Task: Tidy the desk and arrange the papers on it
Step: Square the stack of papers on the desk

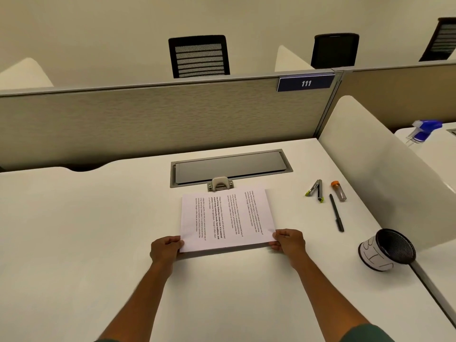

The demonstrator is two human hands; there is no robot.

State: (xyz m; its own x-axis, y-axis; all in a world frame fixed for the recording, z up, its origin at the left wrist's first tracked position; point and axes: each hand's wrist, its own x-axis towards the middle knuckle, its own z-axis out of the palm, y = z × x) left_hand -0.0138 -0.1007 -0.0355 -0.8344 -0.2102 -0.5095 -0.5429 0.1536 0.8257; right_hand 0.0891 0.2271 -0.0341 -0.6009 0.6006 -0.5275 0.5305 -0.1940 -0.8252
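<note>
Counts, quick: 1 white desk (pixel 98 243) w/ 1 grey cable hatch (pixel 232 166) set in it. 1 stack of printed papers (pixel 228 218), sheet count can't tell. 2 hands: left hand (pixel 165 250) + right hand (pixel 289 243), each gripping a near corner of the stack. 1 small beige punch-like tool (pixel 220 183) at the stack's far edge. 1 black pen (pixel 336 215). 2 green-tipped highlighters (pixel 315 190), touching in a V. 1 clear tube w/ orange cap (pixel 338 190). 1 mesh pen cup (pixel 386 250), tipped on its side. 1 blue spray bottle (pixel 423 130) on next desk. 3 black chairs (pixel 199 56) behind partition. 1 number plate "111" (pixel 306 83).
</note>
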